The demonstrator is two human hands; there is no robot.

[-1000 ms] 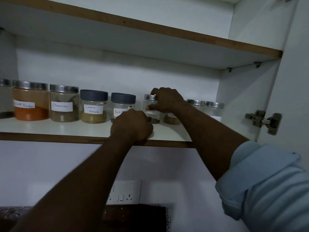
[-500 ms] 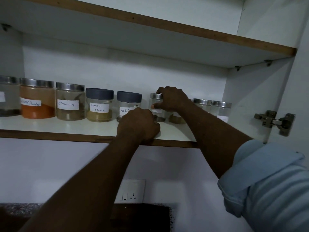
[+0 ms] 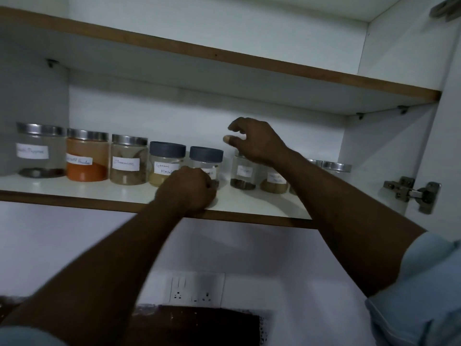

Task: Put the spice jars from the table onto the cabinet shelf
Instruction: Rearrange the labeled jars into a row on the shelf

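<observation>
Right hand (image 3: 254,143): just above jar (image 3: 243,172), not touching it; fingers (image 3: 234,125) half curled and spread away from thumb, nothing held.

Left hand (image 3: 187,189): curled into a fist, resting on front edge of shelf (image 3: 74,189); nothing seen in its grip.

Jar: upright on shelf, directly under right hand. Clear glass, white label, dark spice at bottom; lid hidden behind the hand.

Left of jar, in one row, all upright: dark-lid jar (image 3: 205,156), partly behind left hand; Garam Masala jar (image 3: 166,162); brown jar (image 3: 128,162); orange jar (image 3: 87,161); end jar (image 3: 40,152).

Right of jar, just beside it: tan jar (image 3: 274,182); further right, steel lids (image 3: 336,166) near cabinet wall.

Below shelf: socket plate (image 3: 197,287) on wall.

Far right: hinge (image 3: 411,193).
</observation>
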